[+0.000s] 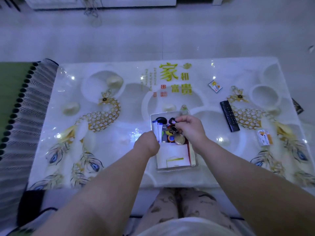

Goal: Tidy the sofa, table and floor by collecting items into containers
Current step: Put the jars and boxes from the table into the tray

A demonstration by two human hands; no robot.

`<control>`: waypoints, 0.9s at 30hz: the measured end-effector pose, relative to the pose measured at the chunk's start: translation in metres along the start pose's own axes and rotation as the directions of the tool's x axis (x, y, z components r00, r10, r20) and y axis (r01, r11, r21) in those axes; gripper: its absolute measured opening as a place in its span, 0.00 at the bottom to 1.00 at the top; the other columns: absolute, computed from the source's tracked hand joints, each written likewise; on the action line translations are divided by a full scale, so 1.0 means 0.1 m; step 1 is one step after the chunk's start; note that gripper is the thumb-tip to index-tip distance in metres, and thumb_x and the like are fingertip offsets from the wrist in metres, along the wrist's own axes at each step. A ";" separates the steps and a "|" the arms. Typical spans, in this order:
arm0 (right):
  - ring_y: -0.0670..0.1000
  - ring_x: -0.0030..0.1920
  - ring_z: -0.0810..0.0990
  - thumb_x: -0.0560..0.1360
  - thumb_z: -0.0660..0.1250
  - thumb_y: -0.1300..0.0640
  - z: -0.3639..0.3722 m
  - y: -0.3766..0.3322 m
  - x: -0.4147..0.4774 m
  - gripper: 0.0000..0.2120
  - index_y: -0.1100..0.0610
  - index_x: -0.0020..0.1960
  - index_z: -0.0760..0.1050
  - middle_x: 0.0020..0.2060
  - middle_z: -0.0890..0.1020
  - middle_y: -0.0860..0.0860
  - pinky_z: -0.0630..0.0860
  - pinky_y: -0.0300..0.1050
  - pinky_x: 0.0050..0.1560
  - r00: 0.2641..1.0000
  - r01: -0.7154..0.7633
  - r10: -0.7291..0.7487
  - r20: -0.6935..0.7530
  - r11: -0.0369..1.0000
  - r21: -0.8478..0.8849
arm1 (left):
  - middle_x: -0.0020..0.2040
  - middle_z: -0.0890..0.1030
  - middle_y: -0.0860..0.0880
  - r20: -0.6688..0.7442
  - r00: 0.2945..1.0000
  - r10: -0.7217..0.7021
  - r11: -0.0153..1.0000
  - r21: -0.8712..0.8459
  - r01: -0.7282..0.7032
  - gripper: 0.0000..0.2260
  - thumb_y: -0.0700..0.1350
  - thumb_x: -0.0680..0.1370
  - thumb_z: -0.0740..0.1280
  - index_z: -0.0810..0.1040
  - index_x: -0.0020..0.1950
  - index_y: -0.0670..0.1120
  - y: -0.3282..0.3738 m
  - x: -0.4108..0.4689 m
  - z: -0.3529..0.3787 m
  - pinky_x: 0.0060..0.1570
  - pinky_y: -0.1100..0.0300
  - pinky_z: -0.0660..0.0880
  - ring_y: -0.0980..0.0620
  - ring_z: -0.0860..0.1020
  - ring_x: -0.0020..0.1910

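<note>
Looking down at a glossy table [119, 159] with a peacock print and yellow characters, and there's a clear plastic container [177, 168] sitting near the front edge, right in the middle. It's already pretty full: white and blue sachets [157, 129] standing along the left side, a dark round thing at the back, a roll of tape [171, 138] in the middle, and a white paper packet [173, 157] filling the near half. The right hand [189, 126] is over the container with its fingers pinched together on a small black loop [172, 120], which looks like a hair tie, though it's too blurry to say for sure; a bunch of small dark bits hangs just under the fingers, above a round brassy object [180, 140]. The left hand [147, 143] is at the container's left wall, next to the sachets, curled inward, and whether it's actually gripping anything can't be made out from here. Still out on the table to the right: a black remote [229, 115], a small packet [215, 86] farther back, and an orange and white box [264, 137] near the right edge. A fringed striped cloth [25, 116] lies off the left side.
</note>
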State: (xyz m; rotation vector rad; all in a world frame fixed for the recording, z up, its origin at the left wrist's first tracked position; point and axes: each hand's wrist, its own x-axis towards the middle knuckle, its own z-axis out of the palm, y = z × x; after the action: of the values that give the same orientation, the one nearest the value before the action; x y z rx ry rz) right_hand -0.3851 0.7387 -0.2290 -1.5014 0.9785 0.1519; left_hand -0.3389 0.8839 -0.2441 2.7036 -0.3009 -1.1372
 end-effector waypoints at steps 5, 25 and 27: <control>0.48 0.41 0.78 0.74 0.64 0.62 0.23 0.12 0.11 0.12 0.48 0.38 0.79 0.36 0.79 0.45 0.74 0.34 0.41 0.999 0.040 -0.037 0.020 0.986 -0.163 | 0.64 0.75 0.43 0.016 1.000 -0.015 0.999 -0.035 0.016 0.15 0.39 0.78 0.57 0.72 0.64 0.41 -0.16 0.01 0.06 0.57 0.56 0.71 0.43 0.73 0.63; 0.50 0.49 0.82 0.74 0.65 0.64 -1.06 0.49 0.31 0.10 0.52 0.46 0.82 0.44 0.84 0.49 0.77 0.45 0.55 0.995 0.017 -0.041 -0.087 0.967 -0.255 | 0.53 0.82 0.44 -0.048 0.991 0.123 0.904 -0.406 -0.132 0.10 0.38 0.77 0.58 0.79 0.50 0.45 0.98 0.17 0.23 0.52 0.57 0.74 0.44 0.79 0.52; 0.49 0.48 0.81 0.75 0.64 0.64 -1.32 0.52 0.38 0.10 0.54 0.49 0.83 0.46 0.84 0.51 0.75 0.42 0.54 0.992 0.025 -0.059 -0.114 0.960 -0.279 | 0.53 0.82 0.44 -0.044 0.992 0.116 0.895 -0.428 -0.123 0.10 0.39 0.77 0.60 0.79 0.53 0.45 1.25 0.28 0.29 0.53 0.56 0.75 0.42 0.80 0.53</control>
State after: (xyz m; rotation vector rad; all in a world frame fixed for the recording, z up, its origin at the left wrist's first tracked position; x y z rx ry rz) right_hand -0.4529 0.6134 -0.2637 -1.8045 1.0534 0.1745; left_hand -0.3543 0.7533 -0.2513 2.2726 -0.1829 -1.0051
